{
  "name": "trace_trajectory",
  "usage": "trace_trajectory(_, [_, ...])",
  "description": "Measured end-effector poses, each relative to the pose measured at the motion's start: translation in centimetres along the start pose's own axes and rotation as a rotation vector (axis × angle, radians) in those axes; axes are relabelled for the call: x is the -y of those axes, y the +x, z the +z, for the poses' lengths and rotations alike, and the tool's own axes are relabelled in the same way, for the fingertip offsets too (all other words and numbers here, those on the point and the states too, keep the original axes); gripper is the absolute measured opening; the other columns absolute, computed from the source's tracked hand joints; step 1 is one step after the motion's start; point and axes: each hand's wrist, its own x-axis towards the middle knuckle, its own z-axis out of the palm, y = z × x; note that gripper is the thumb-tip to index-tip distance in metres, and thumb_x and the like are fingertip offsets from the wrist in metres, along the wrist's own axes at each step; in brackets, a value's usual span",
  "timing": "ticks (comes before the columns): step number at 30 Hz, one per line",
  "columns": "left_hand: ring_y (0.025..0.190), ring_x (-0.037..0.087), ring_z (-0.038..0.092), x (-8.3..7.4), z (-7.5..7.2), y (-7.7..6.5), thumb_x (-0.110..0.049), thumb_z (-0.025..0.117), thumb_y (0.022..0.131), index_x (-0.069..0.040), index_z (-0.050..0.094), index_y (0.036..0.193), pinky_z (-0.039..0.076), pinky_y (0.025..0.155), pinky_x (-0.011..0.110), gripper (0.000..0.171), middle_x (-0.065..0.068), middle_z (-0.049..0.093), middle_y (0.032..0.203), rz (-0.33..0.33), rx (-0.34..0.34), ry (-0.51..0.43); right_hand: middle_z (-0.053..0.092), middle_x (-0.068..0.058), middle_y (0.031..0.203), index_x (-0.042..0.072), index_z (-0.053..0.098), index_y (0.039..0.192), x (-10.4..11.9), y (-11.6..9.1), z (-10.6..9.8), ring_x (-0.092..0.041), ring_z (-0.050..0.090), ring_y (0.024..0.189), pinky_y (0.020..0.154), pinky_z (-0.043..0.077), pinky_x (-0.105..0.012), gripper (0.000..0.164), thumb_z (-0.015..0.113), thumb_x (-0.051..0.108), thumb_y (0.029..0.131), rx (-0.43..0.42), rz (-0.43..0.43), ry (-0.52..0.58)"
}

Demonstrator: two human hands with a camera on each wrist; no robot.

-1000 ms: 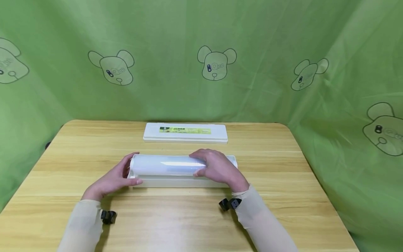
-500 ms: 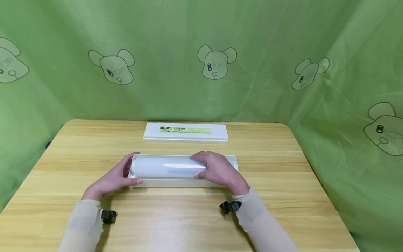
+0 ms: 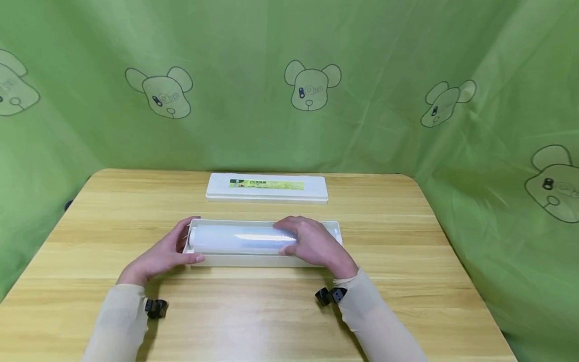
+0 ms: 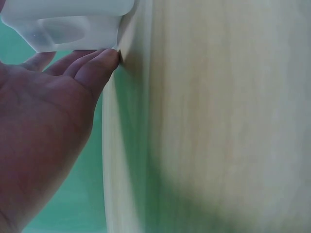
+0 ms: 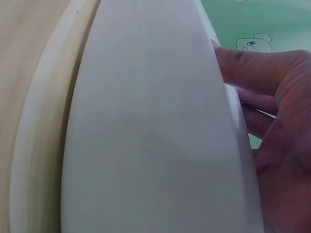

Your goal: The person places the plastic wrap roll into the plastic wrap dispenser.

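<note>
A long white box (image 3: 258,261) without its lid lies across the middle of the table, and a roll of clear cling film (image 3: 230,239) lies lengthwise inside it. My right hand (image 3: 314,244) holds the roll near its right part, thumb at the front and fingers over the back. At the box's left end, my left hand (image 3: 160,255) grips the corners between thumb and fingers. The left wrist view shows fingertips against the box end (image 4: 68,31). In the right wrist view the box's front wall (image 5: 150,121) hides part of the right hand (image 5: 282,107).
A white lid (image 3: 267,193) with a green and yellow label lies behind the box. The wooden table (image 3: 239,311) reaches back to a green curtain (image 3: 244,115) printed with bear heads, which also runs along both sides.
The roll has sunk lower into the box, from over the front rim to behind it, with my right hand still around it. My left hand stays on the box's left end.
</note>
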Motion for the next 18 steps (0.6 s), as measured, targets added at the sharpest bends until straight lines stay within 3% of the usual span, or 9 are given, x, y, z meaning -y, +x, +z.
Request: trace_trajectory(18, [0.127,0.039,0.045,0.27,-0.21,0.20,-0.012,0.079,0.084,-0.009,0.014,0.155,0.043,0.097,0.026,0.096,0.024,0.036,0.147,-0.003,0.009,-0.018,0.060,0.001,0.133,0.015,0.063,0.132,-0.16,0.22,0.49,-0.019,0.051,0.126,0.105,0.040,-0.038,0.056,0.082,0.026,0.081,0.004,-0.014,-0.013])
